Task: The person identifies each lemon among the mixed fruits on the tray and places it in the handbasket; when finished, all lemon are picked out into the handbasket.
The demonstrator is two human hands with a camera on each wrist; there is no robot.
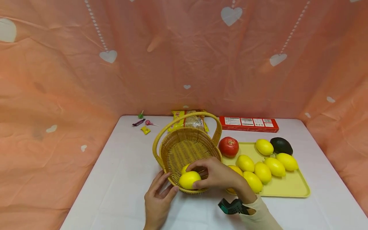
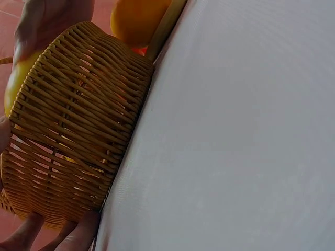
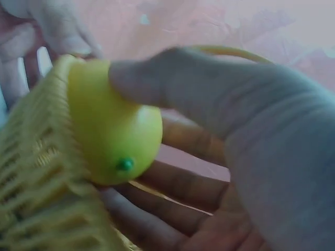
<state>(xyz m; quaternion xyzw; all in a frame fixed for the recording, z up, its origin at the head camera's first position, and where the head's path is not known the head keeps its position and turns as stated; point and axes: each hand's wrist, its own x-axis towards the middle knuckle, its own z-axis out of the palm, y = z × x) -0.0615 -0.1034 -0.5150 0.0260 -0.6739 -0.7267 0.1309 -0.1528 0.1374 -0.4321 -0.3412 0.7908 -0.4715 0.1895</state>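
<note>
A woven yellow basket with a hoop handle stands mid-table. My right hand grips a yellow lemon at the basket's near rim; the right wrist view shows the thumb and fingers curled round the lemon just above the weave. Another lemon lies partly hidden inside behind it. My left hand rests with straight fingers against the basket's near left wall, fingertips under the wall.
A yellow tray to the right holds several lemons, a red tomato and a dark avocado. A red box, a snack packet and candies lie at the back. Peach cloth surrounds the table.
</note>
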